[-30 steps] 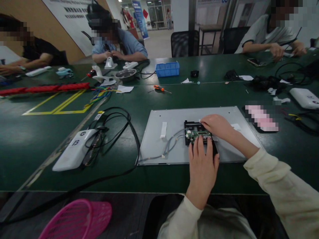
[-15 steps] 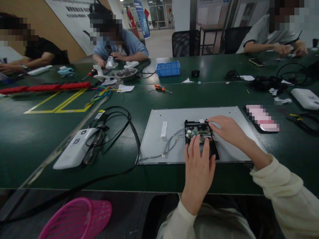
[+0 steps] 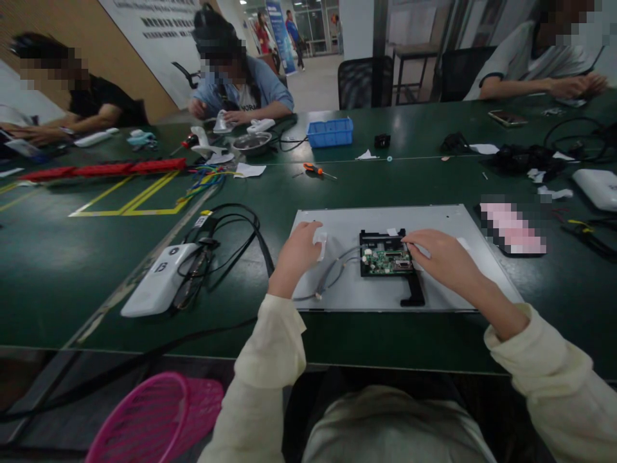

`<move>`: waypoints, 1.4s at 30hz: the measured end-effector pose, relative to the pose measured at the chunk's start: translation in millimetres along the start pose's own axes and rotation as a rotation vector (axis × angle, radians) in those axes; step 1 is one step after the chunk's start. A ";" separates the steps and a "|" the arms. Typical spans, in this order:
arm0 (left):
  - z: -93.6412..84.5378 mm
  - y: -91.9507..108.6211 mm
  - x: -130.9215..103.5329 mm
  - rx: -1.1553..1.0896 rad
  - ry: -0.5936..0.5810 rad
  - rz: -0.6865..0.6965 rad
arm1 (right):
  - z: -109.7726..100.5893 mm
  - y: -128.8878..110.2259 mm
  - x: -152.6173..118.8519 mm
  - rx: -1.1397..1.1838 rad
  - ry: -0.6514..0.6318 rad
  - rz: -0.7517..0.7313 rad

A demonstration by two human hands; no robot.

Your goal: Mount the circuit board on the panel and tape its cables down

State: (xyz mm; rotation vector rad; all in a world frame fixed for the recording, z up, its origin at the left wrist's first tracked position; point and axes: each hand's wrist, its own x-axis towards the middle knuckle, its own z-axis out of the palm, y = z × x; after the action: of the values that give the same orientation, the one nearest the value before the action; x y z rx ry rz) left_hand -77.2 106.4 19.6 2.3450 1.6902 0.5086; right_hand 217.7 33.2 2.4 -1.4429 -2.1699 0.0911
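A grey metal panel [image 3: 347, 297] lies flat on the table in front of me. On it sits a black plastic frame [image 3: 413, 286] holding a green circuit board [image 3: 385, 260]. Grey cables [image 3: 332, 273] run from the board's left side toward the panel's lower left. My right hand [image 3: 438, 256] has thumb and fingers closed at the frame's upper right corner. Over the panel's left part, my left hand [image 3: 297, 252] is open, thumb and fingers apart, beside a white strip [image 3: 322, 247]. Its fingers partly cover that strip.
A white power bank [image 3: 159, 280] with black cables lies left, a phone [image 3: 513, 228] right. Farther off are an orange screwdriver [image 3: 315, 170], a blue basket [image 3: 330, 133] and a metal bowl [image 3: 251, 143]. A pink basket [image 3: 159, 418] stands below the table edge. Several people sit across.
My left hand has moved left, off the circuit board to the white strip, uncovering the board and the frame's lower part. My right hand stays at the frame's corner. The view has shifted slightly.
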 end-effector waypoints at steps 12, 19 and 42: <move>-2.1 -4.3 -2.7 -0.177 0.165 -0.042 | 1.9 -54.7 -41.1 0.143 0.116 0.036; -13.7 14.9 -37.1 -0.553 0.254 -0.175 | 18.3 -91.9 -44.2 0.268 0.136 0.092; 22.5 59.8 -88.3 0.011 0.339 -0.083 | 61.1 -124.1 -37.4 0.201 -0.121 -0.109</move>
State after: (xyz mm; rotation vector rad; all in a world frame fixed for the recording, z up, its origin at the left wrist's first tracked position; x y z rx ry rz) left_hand -41.2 4.4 6.7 2.2829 1.9236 0.9272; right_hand 96.4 -38.7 -22.9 -1.2324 -2.2585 0.3549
